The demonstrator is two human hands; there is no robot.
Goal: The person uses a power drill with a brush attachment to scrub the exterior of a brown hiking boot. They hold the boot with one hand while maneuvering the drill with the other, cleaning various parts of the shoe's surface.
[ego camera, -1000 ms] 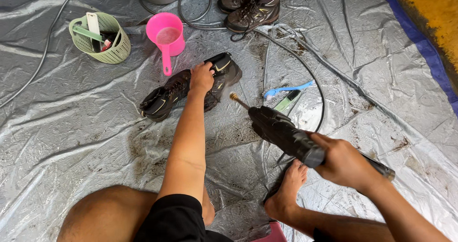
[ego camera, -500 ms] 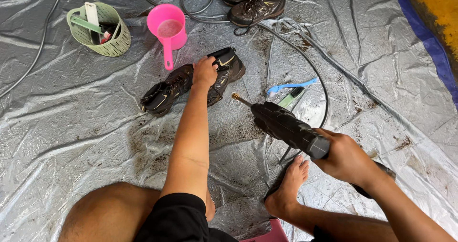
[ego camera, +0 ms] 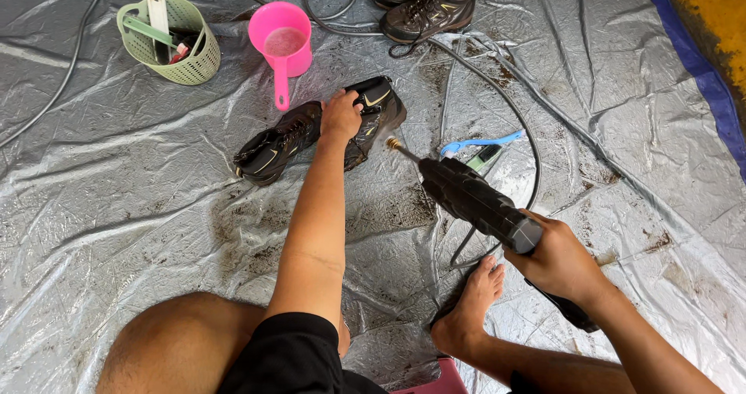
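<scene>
Fingers of the left hand [ego camera: 340, 116] pin a muddy dark boot [ego camera: 318, 134] on its side, apparently steadying it, while the right hand [ego camera: 556, 258] clenches a black spray gun [ego camera: 474, 200] whose brass nozzle points at it, on a wet, dirt-streaked grey tarp [ego camera: 116, 207].

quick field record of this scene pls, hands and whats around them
left hand: gripping the dark muddy hiking boot lying on its side
right hand: holding the black spray gun, brass nozzle towards the boot
surface: wet, dirt-streaked grey plastic sheet
nearby: pink plastic scoop, green basket, second pair of boots
</scene>
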